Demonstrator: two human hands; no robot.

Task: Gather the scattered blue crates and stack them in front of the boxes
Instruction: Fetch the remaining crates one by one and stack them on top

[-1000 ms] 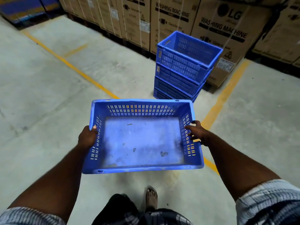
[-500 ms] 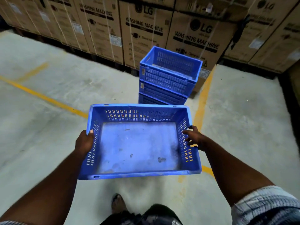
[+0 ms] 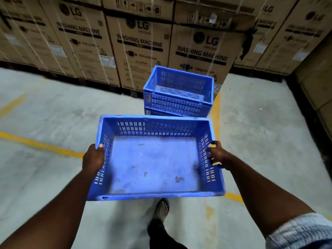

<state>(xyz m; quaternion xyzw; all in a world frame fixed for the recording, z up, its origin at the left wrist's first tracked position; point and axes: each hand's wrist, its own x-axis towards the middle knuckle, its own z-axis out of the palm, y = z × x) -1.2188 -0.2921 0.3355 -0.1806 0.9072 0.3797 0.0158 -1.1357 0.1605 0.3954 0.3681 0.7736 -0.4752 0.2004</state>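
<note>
An empty blue slotted plastic crate (image 3: 154, 164) is gripped at both end walls by the left hand (image 3: 93, 159) and right hand (image 3: 216, 155), near the blue crate stack (image 3: 177, 94); it is judged light, rigid, best held by the rims.

Pale striped short sleeve (image 3: 298, 230), dark trousers (image 3: 161, 234), open sandal (image 3: 162, 207).

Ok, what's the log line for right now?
step: carry | carried crate: empty, held at side walls by left grip, right grip | crate stack: ahead, before boxes
</note>
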